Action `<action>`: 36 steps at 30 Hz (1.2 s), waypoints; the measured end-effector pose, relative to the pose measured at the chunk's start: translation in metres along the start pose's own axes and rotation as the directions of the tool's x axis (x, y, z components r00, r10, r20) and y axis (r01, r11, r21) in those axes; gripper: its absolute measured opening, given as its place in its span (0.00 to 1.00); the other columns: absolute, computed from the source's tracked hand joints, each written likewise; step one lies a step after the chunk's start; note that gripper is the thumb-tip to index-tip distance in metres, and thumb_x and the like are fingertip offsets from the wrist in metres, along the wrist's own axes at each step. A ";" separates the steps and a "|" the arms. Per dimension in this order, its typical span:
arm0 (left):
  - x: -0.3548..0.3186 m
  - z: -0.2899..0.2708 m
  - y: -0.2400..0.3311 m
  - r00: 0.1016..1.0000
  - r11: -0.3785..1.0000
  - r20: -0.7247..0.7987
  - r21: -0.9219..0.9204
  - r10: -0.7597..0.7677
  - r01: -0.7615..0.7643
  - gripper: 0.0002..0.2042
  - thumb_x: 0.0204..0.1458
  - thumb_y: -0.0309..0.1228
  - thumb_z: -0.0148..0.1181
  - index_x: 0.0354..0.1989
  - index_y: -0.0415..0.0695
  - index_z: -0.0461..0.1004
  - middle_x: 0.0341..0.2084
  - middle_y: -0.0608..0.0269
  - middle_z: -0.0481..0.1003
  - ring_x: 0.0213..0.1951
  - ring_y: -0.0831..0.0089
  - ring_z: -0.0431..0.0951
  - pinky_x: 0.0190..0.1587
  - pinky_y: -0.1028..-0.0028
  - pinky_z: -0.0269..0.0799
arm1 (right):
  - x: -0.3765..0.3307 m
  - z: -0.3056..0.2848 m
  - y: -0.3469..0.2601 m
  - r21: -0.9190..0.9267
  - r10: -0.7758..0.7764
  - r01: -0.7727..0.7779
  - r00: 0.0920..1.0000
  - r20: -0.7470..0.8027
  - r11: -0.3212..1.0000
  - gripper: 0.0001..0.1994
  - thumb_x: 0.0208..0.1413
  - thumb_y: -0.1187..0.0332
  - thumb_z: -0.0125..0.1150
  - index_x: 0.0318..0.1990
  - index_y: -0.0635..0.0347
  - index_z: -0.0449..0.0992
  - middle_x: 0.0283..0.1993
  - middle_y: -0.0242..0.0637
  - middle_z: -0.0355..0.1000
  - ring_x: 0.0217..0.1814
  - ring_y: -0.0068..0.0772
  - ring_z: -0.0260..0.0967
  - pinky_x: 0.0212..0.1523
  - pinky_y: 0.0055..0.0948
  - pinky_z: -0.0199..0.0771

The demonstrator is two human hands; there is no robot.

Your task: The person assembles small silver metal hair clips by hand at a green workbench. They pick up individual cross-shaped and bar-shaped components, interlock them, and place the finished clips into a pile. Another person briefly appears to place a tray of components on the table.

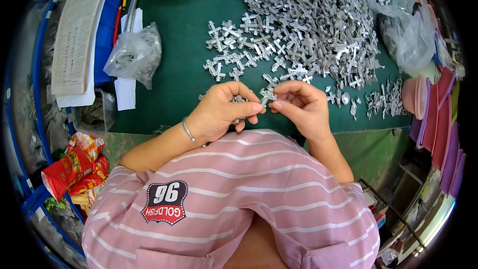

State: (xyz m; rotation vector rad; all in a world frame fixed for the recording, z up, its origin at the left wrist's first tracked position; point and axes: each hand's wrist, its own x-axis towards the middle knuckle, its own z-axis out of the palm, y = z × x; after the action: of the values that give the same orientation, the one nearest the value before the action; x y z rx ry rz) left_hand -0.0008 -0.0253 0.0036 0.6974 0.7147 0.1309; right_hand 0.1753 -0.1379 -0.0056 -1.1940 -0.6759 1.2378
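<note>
My left hand (224, 112) and my right hand (301, 105) meet over the near edge of a green table (184, 65). Between the fingertips of both hands I pinch a small silvery cross-shaped metal part (267, 94). More such parts sit inside my curled left palm (239, 100). A thin silver bracelet (187, 129) circles my left wrist. A large heap of the same grey metal crosses (308, 25) covers the table just beyond my hands.
A clear plastic bag of parts (134, 55) lies at the left, two more bags (413, 40) at the right. A stack of papers (74, 35) rests on a blue crate. Pink and purple trays (438, 114) stand at the right. Red snack wrappers (74, 169) lie lower left.
</note>
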 end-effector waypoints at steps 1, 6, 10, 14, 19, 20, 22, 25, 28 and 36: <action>-0.002 -0.002 0.003 1.000 1.000 -0.013 0.010 0.024 -0.024 0.05 0.50 0.21 0.61 0.31 0.37 0.71 0.30 0.52 0.76 0.25 0.76 0.76 0.17 0.83 0.65 | 0.002 0.002 -0.002 -0.013 -0.011 0.011 1.000 0.000 1.000 0.11 0.49 0.83 0.62 0.42 0.69 0.74 0.39 0.39 0.75 0.40 0.26 0.74 0.40 0.23 0.75; -0.026 -0.022 0.034 0.947 0.954 -0.146 0.140 0.285 -0.266 0.04 0.49 0.20 0.60 0.32 0.36 0.72 0.26 0.55 0.75 0.22 0.79 0.73 0.16 0.84 0.61 | 0.003 -0.012 -0.012 -0.214 -0.098 0.061 0.982 -0.163 0.975 0.06 0.55 0.76 0.58 0.39 0.67 0.75 0.35 0.36 0.75 0.34 0.21 0.72 0.33 0.17 0.69; -0.078 -0.060 0.078 0.743 0.812 -0.332 0.289 0.582 -0.507 0.04 0.49 0.23 0.62 0.32 0.38 0.74 0.21 0.61 0.75 0.21 0.83 0.72 0.18 0.86 0.60 | 0.004 -0.014 -0.009 -0.209 -0.106 0.065 0.976 -0.188 0.976 0.04 0.56 0.76 0.57 0.38 0.67 0.74 0.32 0.33 0.75 0.31 0.18 0.69 0.30 0.16 0.67; -0.117 -0.080 0.106 0.375 0.577 -0.477 0.785 0.795 -0.224 0.02 0.48 0.23 0.61 0.28 0.38 0.76 0.23 0.66 0.76 0.23 0.81 0.73 0.26 0.82 0.66 | 0.003 -0.011 -0.012 -0.272 -0.086 0.036 0.981 -0.175 0.962 0.03 0.55 0.76 0.58 0.35 0.66 0.75 0.31 0.32 0.74 0.29 0.18 0.67 0.29 0.17 0.66; -0.098 -0.114 0.097 0.519 0.109 -0.097 0.994 0.849 0.007 0.05 0.39 0.23 0.59 0.26 0.39 0.77 0.21 0.56 0.73 0.26 0.63 0.75 0.32 0.71 0.70 | 0.015 -0.003 -0.008 -0.256 -0.068 0.035 0.990 -0.125 0.966 0.03 0.54 0.76 0.58 0.35 0.66 0.75 0.29 0.32 0.74 0.28 0.18 0.68 0.30 0.17 0.68; -0.093 -0.118 0.098 0.536 0.034 -0.018 0.999 0.844 -0.020 0.05 0.39 0.23 0.58 0.25 0.39 0.77 0.22 0.55 0.74 0.28 0.60 0.76 0.33 0.69 0.72 | 0.016 0.000 -0.011 -0.260 -0.073 0.045 0.993 -0.096 0.965 0.03 0.54 0.76 0.58 0.35 0.67 0.75 0.29 0.32 0.74 0.28 0.17 0.68 0.30 0.17 0.68; -0.087 -0.108 0.109 0.639 0.004 0.011 1.000 0.769 -0.023 0.05 0.40 0.23 0.56 0.25 0.39 0.78 0.24 0.53 0.76 0.31 0.56 0.77 0.39 0.65 0.73 | 0.013 -0.002 -0.012 -0.252 -0.094 0.067 0.991 -0.098 0.965 0.04 0.54 0.77 0.59 0.36 0.68 0.75 0.30 0.33 0.75 0.29 0.18 0.70 0.30 0.16 0.69; -0.072 -0.113 0.118 0.710 0.017 -0.027 1.000 0.704 0.021 0.06 0.41 0.24 0.56 0.26 0.39 0.78 0.28 0.52 0.76 0.34 0.55 0.77 0.41 0.65 0.73 | 0.011 -0.002 -0.017 -0.214 -0.102 0.078 0.990 -0.100 0.974 0.04 0.54 0.78 0.59 0.36 0.68 0.75 0.31 0.38 0.76 0.28 0.22 0.71 0.30 0.19 0.71; -0.063 -0.124 0.113 0.621 -0.074 0.046 0.997 0.782 0.019 0.07 0.40 0.24 0.58 0.28 0.40 0.79 0.29 0.52 0.75 0.37 0.54 0.75 0.43 0.65 0.71 | 0.006 -0.002 -0.018 -0.231 -0.090 0.061 0.989 -0.119 0.971 0.04 0.54 0.77 0.59 0.37 0.67 0.75 0.31 0.38 0.76 0.29 0.22 0.71 0.30 0.19 0.71; -0.061 -0.151 0.135 0.540 -0.047 -0.002 0.996 0.842 0.076 0.09 0.42 0.26 0.59 0.33 0.38 0.78 0.35 0.50 0.76 0.40 0.52 0.75 0.46 0.65 0.70 | 0.003 -0.007 -0.021 -0.311 -0.110 0.065 0.985 -0.129 0.948 0.05 0.54 0.78 0.58 0.37 0.69 0.76 0.31 0.36 0.76 0.29 0.18 0.71 0.28 0.15 0.69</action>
State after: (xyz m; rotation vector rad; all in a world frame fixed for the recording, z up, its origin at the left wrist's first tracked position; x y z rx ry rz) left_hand -0.1276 0.1403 0.0405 2.4364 1.2728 0.6193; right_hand 0.1895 -0.1349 0.0117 -1.4784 -0.8236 0.9825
